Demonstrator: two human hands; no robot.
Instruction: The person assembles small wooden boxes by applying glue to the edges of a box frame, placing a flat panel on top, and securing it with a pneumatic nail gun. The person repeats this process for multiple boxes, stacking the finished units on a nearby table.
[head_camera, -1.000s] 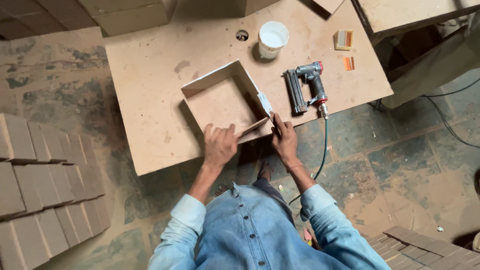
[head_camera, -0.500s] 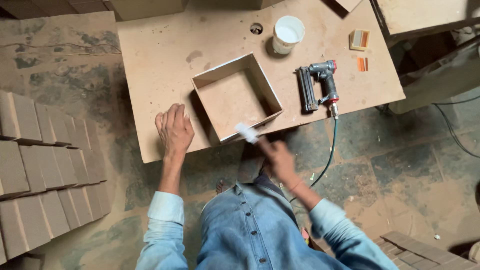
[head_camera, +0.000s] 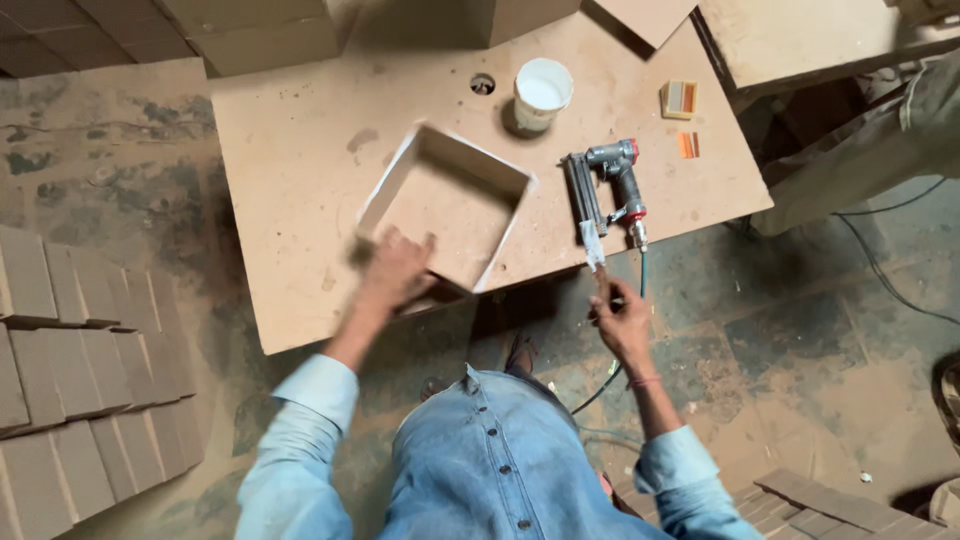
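gripping the near corner of the open box (head_camera: 450, 205) on the table (head_camera: 290, 150), left hand (head_camera: 398, 268); right hand (head_camera: 622, 318) pinches a brush (head_camera: 594, 245) beside the nailer (head_camera: 608, 185).

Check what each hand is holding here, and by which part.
The right hand holds a small glue brush by its handle's lower end. The left hand rests on the open wooden box at its near wall; the grip is blurred.
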